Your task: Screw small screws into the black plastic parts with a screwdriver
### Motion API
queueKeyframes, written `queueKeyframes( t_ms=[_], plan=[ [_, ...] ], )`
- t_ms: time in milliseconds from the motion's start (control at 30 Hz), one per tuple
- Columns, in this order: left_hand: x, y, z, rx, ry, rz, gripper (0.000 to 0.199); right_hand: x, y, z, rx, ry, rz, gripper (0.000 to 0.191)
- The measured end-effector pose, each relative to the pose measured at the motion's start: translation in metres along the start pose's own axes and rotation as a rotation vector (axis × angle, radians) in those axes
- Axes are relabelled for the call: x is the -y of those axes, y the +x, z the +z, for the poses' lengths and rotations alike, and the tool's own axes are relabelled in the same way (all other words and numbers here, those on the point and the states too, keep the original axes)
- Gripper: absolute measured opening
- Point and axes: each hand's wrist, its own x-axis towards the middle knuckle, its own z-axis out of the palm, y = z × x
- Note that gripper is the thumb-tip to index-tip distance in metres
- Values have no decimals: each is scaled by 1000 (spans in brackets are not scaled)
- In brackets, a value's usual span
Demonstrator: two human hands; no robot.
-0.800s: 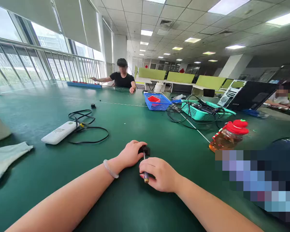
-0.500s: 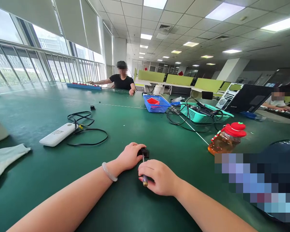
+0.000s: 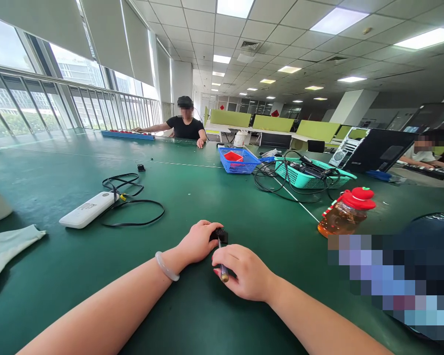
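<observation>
My left hand (image 3: 199,241) is closed on a small black part (image 3: 222,235) that rests on the green table (image 3: 177,315). Its fingers cover the part's left side, and what kind of part it is I cannot make out. My right hand (image 3: 242,273) grips a screwdriver (image 3: 224,274) by its handle, fingers wrapped round it. The thin metal shaft points away from me, and its tip meets the black part or lies right at it. A pale bangle circles my left wrist.
Left of my hands lie a white power bank (image 3: 89,209) and a black cable (image 3: 133,224). A red-lidded bottle (image 3: 344,217) stands to the right. Farther off are a blue basket (image 3: 240,165), a green basket (image 3: 303,180) with cables, and a seated person (image 3: 187,125) across the table.
The screwdriver's handle end has tipped slightly up and to the right in my right hand. My left hand keeps its hold on the black part. The whole view has shifted slightly.
</observation>
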Motion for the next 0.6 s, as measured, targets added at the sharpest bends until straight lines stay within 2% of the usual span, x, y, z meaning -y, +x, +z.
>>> queueKeyframes(
  t_ms=[200, 400, 600],
  plan=[
    [-4, -2, -3, -5, -3, 8, 57, -2, 0, -1, -34, -4, 11, 16],
    [-4, 0, -3, -7, -4, 17, 45, -2, -1, 0, -4, 14, -1, 16],
    [-6, 0, -6, -2, 14, -4, 41, -3, -1, 0, 9, 13, -18, 15]
  ],
)
